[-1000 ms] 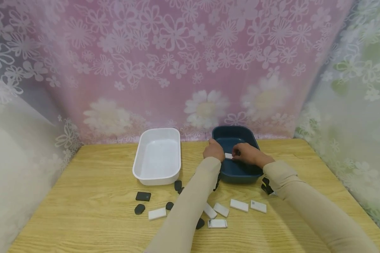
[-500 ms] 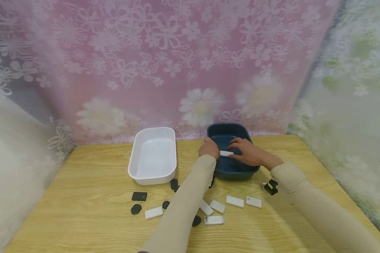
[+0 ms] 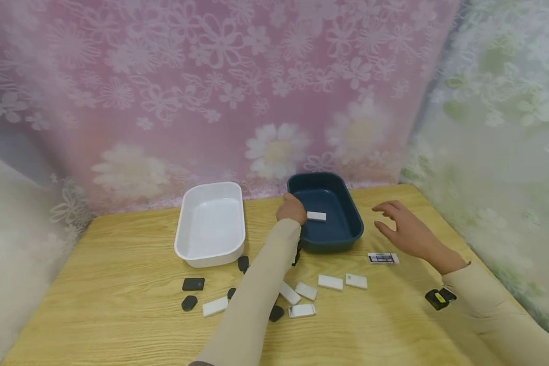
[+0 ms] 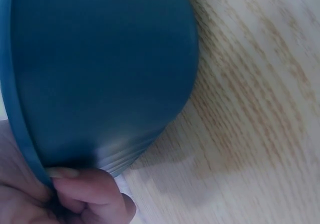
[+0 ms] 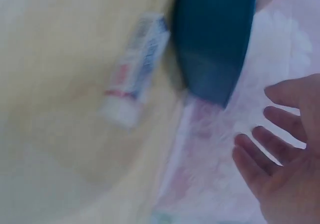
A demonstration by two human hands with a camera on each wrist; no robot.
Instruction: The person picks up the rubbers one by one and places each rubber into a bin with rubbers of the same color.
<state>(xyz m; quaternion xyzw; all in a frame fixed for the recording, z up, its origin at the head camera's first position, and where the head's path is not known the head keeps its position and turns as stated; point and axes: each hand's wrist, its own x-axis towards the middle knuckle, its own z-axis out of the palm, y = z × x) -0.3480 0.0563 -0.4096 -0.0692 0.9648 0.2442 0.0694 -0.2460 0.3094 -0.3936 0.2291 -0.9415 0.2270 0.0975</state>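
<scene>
My left hand point(image 3: 292, 209) grips the left rim of a dark blue plastic basin point(image 3: 331, 245); the left wrist view shows the fingers point(image 4: 92, 189) curled at its edge. Inside the basin lies one white rectangular block point(image 3: 316, 216). My right hand point(image 3: 409, 231) is in the air to the right of the basin, fingers spread and holding nothing. Below it on the table lies a small printed white box point(image 3: 383, 258), blurred in the right wrist view, with blue and red print.
A white basin point(image 3: 210, 260) stands to the left. In front of the basins lie several white blocks point(image 3: 330, 282), a black rectangular piece point(image 3: 193, 284) and several black rounded pieces point(image 3: 189, 303). My left sleeve point(image 3: 247, 295) hides part of the table. A flowered curtain hangs behind.
My right hand has let go of the white block inside the blue basin and moved out to the right, uncovering the printed box. The left hand stays at the rim. The head view has shifted slightly.
</scene>
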